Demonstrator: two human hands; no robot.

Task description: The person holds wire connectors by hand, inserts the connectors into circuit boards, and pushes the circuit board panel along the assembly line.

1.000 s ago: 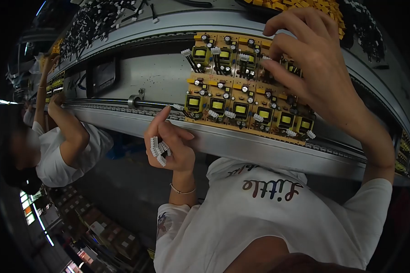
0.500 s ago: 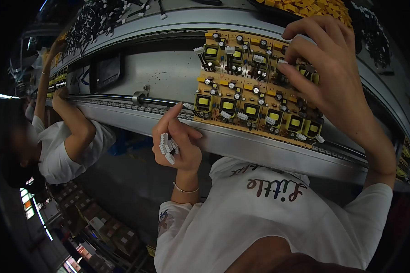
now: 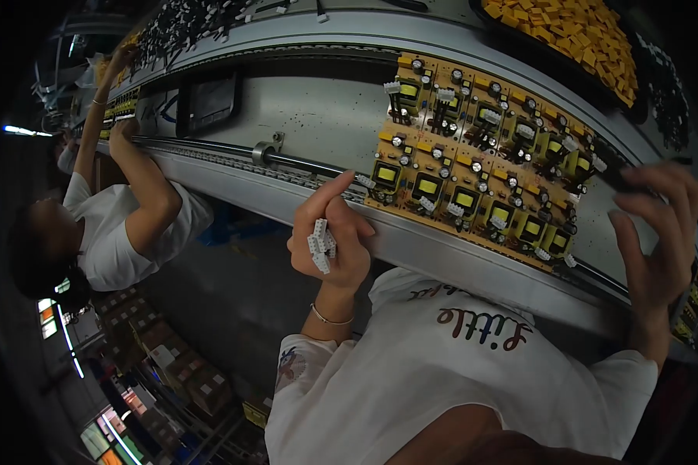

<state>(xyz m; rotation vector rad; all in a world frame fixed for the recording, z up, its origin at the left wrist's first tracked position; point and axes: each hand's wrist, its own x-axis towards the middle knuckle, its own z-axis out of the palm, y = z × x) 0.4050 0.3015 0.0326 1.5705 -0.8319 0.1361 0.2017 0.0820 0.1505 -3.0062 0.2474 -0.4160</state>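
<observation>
My left hand is closed around several white connectors, beside the lower left corner of the circuit board panel. Its index fingertip is near a white connector at that corner. The panel lies across the conveyor rails in two rows of yellow transformers, with white connectors on black wires standing in the upper row and hanging along the lower edge. Off the panel's right end, my right hand is raised with fingers apart and nothing seen between them.
Yellow parts fill a black tray at the top right. Black wired connectors are heaped at the top left, and more lie far right. A dark tray is on the conveyor. A co-worker sits at the left; cartons stand below.
My right hand has left the upper row of the panel and moved right, its fingers opening. My left hand still holds the connectors. The whole view has shifted, with the panel further right.
</observation>
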